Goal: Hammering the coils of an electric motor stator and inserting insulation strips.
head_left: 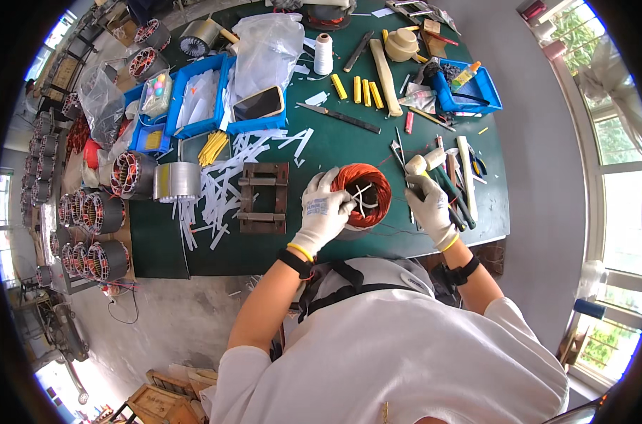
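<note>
Wire coil (377, 185) between curled hands (322, 210), left touching it.

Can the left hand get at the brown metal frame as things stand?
Probably yes: the brown metal frame lies just left of the left hand with nothing visible between, though that hand is at the red coil.

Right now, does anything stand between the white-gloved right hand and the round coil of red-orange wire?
No tool or box visibly does: a gap over the dark green tabletop separates the right hand from the coil, whose left side the left hand touches.
</note>
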{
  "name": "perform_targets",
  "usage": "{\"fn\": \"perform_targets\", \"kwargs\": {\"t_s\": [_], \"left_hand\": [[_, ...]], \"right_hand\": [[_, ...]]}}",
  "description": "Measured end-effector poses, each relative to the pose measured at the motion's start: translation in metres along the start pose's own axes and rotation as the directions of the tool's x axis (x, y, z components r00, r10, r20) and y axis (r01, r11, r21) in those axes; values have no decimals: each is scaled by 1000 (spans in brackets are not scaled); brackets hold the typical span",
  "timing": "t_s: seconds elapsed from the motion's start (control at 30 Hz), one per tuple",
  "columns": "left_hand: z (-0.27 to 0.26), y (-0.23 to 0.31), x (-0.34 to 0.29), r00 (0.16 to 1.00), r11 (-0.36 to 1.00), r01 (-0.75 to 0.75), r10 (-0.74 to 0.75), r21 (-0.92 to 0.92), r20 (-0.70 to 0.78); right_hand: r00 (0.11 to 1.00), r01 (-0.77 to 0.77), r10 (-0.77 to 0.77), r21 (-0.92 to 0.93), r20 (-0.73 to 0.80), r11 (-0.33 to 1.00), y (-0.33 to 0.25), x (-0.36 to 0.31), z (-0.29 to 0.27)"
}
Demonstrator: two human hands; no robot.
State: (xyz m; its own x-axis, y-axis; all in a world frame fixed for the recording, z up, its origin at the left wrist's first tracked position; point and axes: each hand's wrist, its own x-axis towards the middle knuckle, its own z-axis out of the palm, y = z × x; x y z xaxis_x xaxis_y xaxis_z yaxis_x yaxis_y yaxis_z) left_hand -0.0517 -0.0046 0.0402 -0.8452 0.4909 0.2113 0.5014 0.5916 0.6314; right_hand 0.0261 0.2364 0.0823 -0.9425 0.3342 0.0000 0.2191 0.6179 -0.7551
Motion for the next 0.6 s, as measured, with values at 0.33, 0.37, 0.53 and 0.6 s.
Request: {"fn": "perform_targets", "kwargs": {"t_s": [0.33,0.37,0.53,0.6], "left_hand": [[-10,34,22,998,916,-53,38,397,46],[-13,35,30,979,846,-112,5,521,202],[-10,13,56,875,721,-425,172,547,453],[-22,12,74,820,782,-476,228,403,525]], "right_hand": [[817,564,-553,-429,164,706,-40,34,41],[772,618,-597,-471,217,629,-38,45,48],[752,644,-417,-432,511,631,-29,71,58],[747,639,-423,-374,513,672,-20,80,53]]}}
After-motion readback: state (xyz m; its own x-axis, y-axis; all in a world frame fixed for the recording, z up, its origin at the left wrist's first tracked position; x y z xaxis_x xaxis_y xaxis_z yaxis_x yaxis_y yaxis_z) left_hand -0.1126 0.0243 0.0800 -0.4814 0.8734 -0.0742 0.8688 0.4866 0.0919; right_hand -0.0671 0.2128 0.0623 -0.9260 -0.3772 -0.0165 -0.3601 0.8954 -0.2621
